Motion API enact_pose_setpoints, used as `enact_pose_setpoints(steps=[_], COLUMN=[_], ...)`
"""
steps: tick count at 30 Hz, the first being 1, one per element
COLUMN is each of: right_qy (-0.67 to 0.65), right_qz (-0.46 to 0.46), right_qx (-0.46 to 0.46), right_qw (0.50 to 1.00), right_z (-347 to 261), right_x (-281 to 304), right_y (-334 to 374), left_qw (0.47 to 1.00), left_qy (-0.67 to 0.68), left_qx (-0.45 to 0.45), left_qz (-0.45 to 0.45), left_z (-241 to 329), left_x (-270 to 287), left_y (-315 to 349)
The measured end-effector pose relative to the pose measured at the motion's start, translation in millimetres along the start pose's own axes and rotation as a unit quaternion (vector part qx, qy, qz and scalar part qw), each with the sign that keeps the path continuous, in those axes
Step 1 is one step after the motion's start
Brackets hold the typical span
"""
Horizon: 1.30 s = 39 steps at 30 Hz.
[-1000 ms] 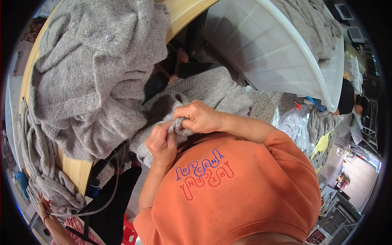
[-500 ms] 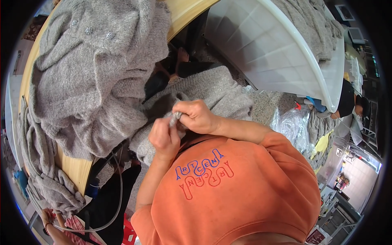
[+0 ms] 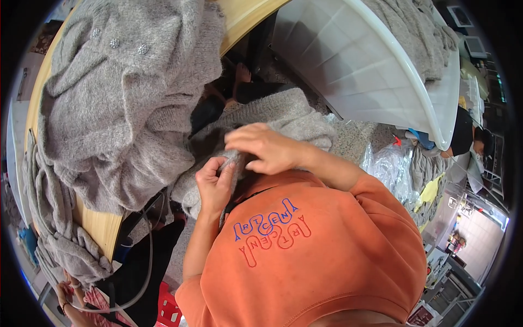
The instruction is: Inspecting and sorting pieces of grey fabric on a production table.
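Observation:
A grey knitted garment (image 3: 291, 115) lies across my lap, with a bunched edge raised between my hands. My left hand (image 3: 214, 182) pinches that edge between thumb and fingers. Just above and to the right, my right hand (image 3: 264, 147) has its fingers stretched forward and its thumb apart, reaching over the same fabric; its fingertips partly cover the knit. To the left, a heap of grey knitwear (image 3: 125, 109) with several sparkly buttons is piled on the wooden table (image 3: 250, 22).
A large white plastic tub (image 3: 348, 60) holding more grey knitwear (image 3: 406, 38) stands at upper right. Clear plastic bags (image 3: 392, 163) lie on the floor beside it. At lower left are another person's hands (image 3: 73, 300), a pale hose (image 3: 148, 267) and a red stool (image 3: 168, 305).
My right hand has loosened from its closed grip on the twisted fabric and spread its fingers. My left hand still pinches the knit and has shifted slightly.

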State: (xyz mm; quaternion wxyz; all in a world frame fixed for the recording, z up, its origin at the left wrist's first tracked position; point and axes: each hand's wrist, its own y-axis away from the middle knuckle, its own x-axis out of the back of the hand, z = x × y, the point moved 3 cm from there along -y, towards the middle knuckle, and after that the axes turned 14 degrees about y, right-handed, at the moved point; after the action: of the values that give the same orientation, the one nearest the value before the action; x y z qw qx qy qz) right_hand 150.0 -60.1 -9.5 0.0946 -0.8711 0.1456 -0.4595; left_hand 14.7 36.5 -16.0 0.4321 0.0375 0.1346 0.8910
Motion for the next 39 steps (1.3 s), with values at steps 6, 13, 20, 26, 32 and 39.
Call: enact_pose_setpoints(steps=[6, 13, 20, 26, 32, 39], right_qy=[-0.209, -0.185, -0.241, -0.050, -0.232, -0.131], right_qz=[-0.048, -0.017, -0.024, -0.076, -0.264, 0.095], right_qx=[-0.125, -0.114, -0.177, -0.126, -0.205, -0.131], right_qw=[0.969, 0.976, 0.954, 0.988, 0.913, 0.978], right_z=[-2.8, -15.8, -5.8, 55.0, 74.3, 26.8], right_x=[-7.9, -9.6, -18.1, 17.8, 1.4, 51.7], right_y=[-9.2, -7.8, -0.2, 21.5, 55.4, 19.1], left_qw=[0.997, 0.990, 0.959, 0.938, 0.932, 0.930], left_qy=[0.065, 0.107, 0.256, 0.328, 0.352, 0.356], left_qx=[0.025, 0.078, 0.116, 0.107, 0.069, 0.085], left_qz=[-0.027, -0.052, -0.026, 0.042, 0.048, 0.027], left_z=[5.5, -2.4, -3.8, 4.4, 3.5, 16.7], left_x=[0.5, -7.0, 0.5, 17.7, 18.6, 12.0], left_y=[-0.6, 1.2, 0.6, -3.2, -12.5, -14.9])
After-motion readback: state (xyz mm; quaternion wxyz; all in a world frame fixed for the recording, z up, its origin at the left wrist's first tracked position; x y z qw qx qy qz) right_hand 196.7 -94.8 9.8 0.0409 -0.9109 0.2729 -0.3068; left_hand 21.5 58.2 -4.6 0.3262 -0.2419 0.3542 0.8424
